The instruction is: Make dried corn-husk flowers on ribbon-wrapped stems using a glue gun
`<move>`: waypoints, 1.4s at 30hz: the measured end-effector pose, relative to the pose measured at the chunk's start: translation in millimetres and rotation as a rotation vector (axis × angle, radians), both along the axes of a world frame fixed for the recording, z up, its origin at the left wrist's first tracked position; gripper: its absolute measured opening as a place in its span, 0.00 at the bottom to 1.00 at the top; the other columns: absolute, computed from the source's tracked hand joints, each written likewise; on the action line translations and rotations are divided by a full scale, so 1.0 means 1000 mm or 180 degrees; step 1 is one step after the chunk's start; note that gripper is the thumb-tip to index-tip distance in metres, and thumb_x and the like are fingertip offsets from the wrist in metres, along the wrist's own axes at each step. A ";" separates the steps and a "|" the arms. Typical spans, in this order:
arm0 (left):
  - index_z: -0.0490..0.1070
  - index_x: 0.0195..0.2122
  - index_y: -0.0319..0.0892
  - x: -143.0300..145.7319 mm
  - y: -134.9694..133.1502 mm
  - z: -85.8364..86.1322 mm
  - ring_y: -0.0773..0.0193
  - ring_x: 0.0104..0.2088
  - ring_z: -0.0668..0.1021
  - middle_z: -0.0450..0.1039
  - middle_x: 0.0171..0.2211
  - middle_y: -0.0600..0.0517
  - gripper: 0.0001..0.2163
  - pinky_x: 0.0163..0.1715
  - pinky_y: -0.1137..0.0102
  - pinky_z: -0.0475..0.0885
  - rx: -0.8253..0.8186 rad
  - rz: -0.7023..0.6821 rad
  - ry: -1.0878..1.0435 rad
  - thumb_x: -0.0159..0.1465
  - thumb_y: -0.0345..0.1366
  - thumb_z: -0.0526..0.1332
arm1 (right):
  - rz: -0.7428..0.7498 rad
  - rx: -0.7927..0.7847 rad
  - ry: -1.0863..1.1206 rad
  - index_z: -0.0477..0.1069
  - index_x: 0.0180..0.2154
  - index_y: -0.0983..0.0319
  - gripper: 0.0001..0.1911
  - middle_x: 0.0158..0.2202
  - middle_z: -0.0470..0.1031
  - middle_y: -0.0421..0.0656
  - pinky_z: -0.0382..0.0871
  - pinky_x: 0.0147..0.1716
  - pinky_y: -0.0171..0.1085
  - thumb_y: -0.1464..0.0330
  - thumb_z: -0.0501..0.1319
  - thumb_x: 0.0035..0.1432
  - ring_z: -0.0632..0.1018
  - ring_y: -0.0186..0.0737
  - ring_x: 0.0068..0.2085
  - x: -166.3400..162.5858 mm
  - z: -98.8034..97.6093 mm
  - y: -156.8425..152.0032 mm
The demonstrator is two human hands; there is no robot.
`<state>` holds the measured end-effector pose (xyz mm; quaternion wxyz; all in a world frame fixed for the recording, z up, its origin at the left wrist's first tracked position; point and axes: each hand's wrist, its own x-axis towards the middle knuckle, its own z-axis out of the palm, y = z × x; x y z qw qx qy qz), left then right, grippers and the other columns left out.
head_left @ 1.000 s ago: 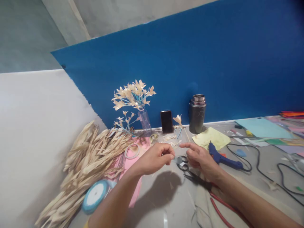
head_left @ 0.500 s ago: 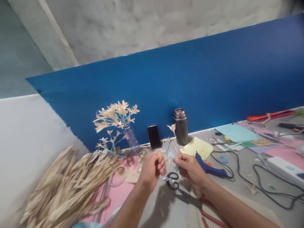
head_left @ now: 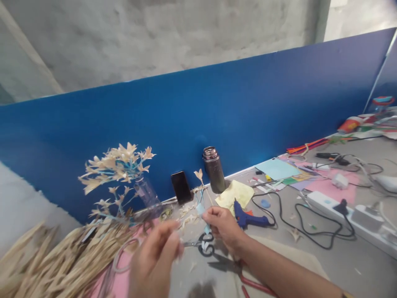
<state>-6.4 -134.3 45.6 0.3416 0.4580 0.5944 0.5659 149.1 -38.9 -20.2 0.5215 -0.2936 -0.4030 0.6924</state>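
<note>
My right hand [head_left: 223, 227] is closed in a pinch on a short light-blue strip [head_left: 202, 215] held above the grey table [head_left: 341, 265]. My left hand [head_left: 156, 258] is blurred, raised in front of me, with fingers curled; I cannot see anything in it for sure. Just under the hands lie small black-handled scissors [head_left: 203, 245] and larger dark scissors with red handles [head_left: 235, 271]. A blue glue gun [head_left: 248, 217] lies right of my right hand.
A vase of dried-leaf flowers [head_left: 124, 174], a phone [head_left: 180, 187] and a dark flask [head_left: 214, 169] stand against the blue board [head_left: 217, 116]. Dried husk strips [head_left: 56, 260] are piled at left. Coloured papers, cables and a power strip [head_left: 350, 209] lie at right.
The camera has swung up and right. My left hand drew back toward me and down; my right hand kept its pinch and now holds the blue strip upright.
</note>
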 end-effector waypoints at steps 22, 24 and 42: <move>0.76 0.32 0.36 0.031 0.146 -0.044 0.73 0.19 0.68 0.67 0.19 0.57 0.17 0.20 0.77 0.63 -0.0356 -0.0511 -0.1875 0.49 0.43 0.75 | -0.1034 0.0412 -0.1311 0.78 0.29 0.60 0.13 0.29 0.75 0.41 0.61 0.27 0.33 0.57 0.64 0.51 0.71 0.35 0.29 0.065 0.028 0.026; 0.75 0.33 0.36 0.028 0.143 -0.033 0.75 0.16 0.64 0.65 0.19 0.59 0.17 0.17 0.78 0.59 -0.0238 -0.0608 -0.1868 0.50 0.43 0.74 | -0.0726 0.0226 -0.1619 0.79 0.28 0.61 0.12 0.22 0.71 0.38 0.57 0.23 0.33 0.59 0.64 0.48 0.66 0.33 0.23 0.061 0.020 0.020; 0.73 0.23 0.38 0.048 0.157 -0.077 0.70 0.18 0.67 0.66 0.17 0.57 0.06 0.22 0.74 0.60 -0.0668 -0.1419 0.0198 0.53 0.34 0.66 | -0.0268 0.1674 -0.5511 0.77 0.41 0.64 0.16 0.43 0.77 0.54 0.62 0.42 0.41 0.71 0.63 0.47 0.74 0.54 0.45 0.138 -0.010 0.023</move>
